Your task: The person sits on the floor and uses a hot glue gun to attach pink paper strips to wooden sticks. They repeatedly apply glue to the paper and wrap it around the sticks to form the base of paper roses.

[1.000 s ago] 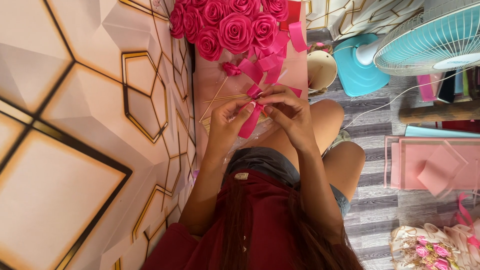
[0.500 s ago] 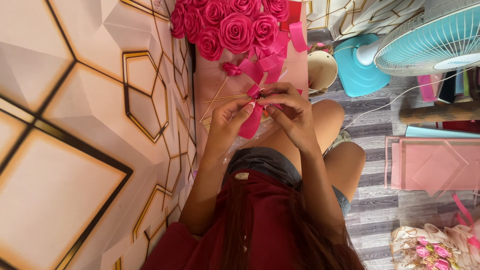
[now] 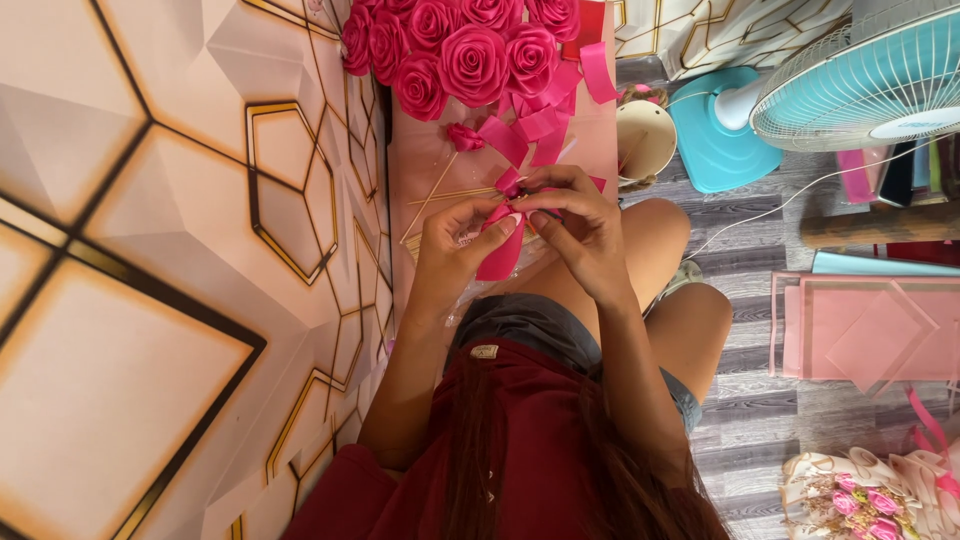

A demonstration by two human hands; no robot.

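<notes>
My left hand (image 3: 462,243) and my right hand (image 3: 572,226) meet over my lap, both pinching a strip of hot pink ribbon (image 3: 502,258) that is folded between the fingertips. The ribbon's loose end hangs down toward my shorts. Just beyond the hands lie thin wooden sticks (image 3: 436,196), one with a small pink ribbon bud (image 3: 464,137) on its tip. Cut pink ribbon strips (image 3: 545,118) lie past them. A cluster of finished pink ribbon roses (image 3: 452,48) sits at the top of the view.
A patterned wall with gold hexagon lines (image 3: 180,260) fills the left side. On the grey plank floor stand a teal fan (image 3: 800,95), a cream bowl (image 3: 644,140), pink paper sheets (image 3: 865,325) and a wrapped bouquet (image 3: 868,496) at the bottom right.
My hands stay in the same place; the fingers have shifted slightly on the ribbon as they fold it.
</notes>
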